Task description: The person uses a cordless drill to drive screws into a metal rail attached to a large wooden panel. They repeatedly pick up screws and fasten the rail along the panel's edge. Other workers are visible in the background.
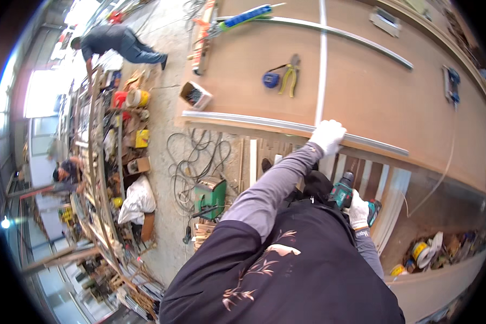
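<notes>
Through the head camera I see the right hand (357, 210) wrapped around a cordless drill (341, 191), low and close to the body, the chuck off the work. Ahead of it and slightly left, the left hand (328, 136) rests on the near metal strip (254, 121) at the edge of the brown board (243, 62); I cannot tell whether those fingers grip or only press.

I judge the job partway: the near strip is laid along the edge, a far metal strip (356, 38) lies beyond the left hand, and a white strip (322, 59) runs forward from it. Fastening looks left to do; I can make out no screws in the near strip. Ahead and left of that hand lie pliers (291, 75) and a blue tape measure (271, 80); farther left, an open box (196, 96) of small dark pieces, probably screws.
</notes>
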Available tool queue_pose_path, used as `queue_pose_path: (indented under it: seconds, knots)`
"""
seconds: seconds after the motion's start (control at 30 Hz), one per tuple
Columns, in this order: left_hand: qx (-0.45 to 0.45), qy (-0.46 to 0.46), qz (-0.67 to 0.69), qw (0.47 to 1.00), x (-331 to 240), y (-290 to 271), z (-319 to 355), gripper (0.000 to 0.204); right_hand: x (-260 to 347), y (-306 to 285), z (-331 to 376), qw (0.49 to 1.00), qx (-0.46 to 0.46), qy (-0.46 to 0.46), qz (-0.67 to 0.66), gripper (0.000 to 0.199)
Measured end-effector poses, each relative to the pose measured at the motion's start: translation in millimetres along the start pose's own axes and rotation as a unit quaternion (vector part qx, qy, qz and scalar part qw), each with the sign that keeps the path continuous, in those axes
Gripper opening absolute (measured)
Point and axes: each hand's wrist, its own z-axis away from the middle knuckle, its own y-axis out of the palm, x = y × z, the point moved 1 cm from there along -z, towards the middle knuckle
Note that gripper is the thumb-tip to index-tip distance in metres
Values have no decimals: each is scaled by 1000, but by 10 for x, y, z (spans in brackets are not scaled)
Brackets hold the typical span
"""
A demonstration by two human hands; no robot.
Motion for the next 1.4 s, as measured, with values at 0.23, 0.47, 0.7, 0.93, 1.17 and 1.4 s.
queue_pose_path:
  seconds: [0.23,0.47,0.7,0.93,1.17,1.4]
  knots:
    - [-170,75,183,965,-105,-279,513,42,557,225,-90,997,-45,22,-52,93]
    - [-62,-226,468,852,218,-564,1810,47,1759,65,-412,980,-150,-91,-92,82]
    - [-109,-365,587,715,1418,-611,2849,48,3287,168,-1002,970,-27,-241,-8,76]
    - [-144,-393,582,698,2150,-824,3312,37,4110,590,-1312,979,29,-203,2,67]
    - [-112,-368,553,739,2391,-817,3335,45,4306,600,-1336,983,33,-176,25,60]
    - [-45,-345,519,780,2456,-863,3261,50,4314,621,-1341,989,64,-122,55,62]
